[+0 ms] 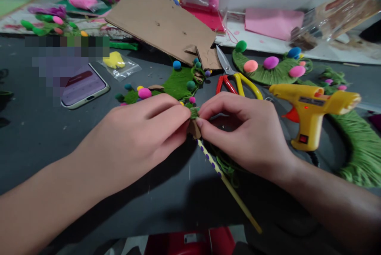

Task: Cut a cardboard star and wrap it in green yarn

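Both hands meet over the middle of the dark table, fingers pinched around a small cardboard piece [194, 129] partly wound with green yarn [194, 112]. My left hand [139, 132] grips it from the left. From the right, thumb and forefinger of my right hand [247, 132] pinch its wrapped part. A thin yellow stick [236, 195] with a purple-dotted upper part slants down from just below the cardboard; whether it is attached I cannot tell. Loose green yarn [230, 167] lies below my right hand. Just beyond the hands is a green yarn-wrapped shape [178, 84] with colourful pom-poms.
A yellow glue gun [312, 108] with a lit red light stands right of my right hand. Scissors [226, 64] with red and yellow handles lie behind. A phone [86, 88] is at left, near a bag of yellow material [116, 60]. Cardboard [160, 21] lies at the back.
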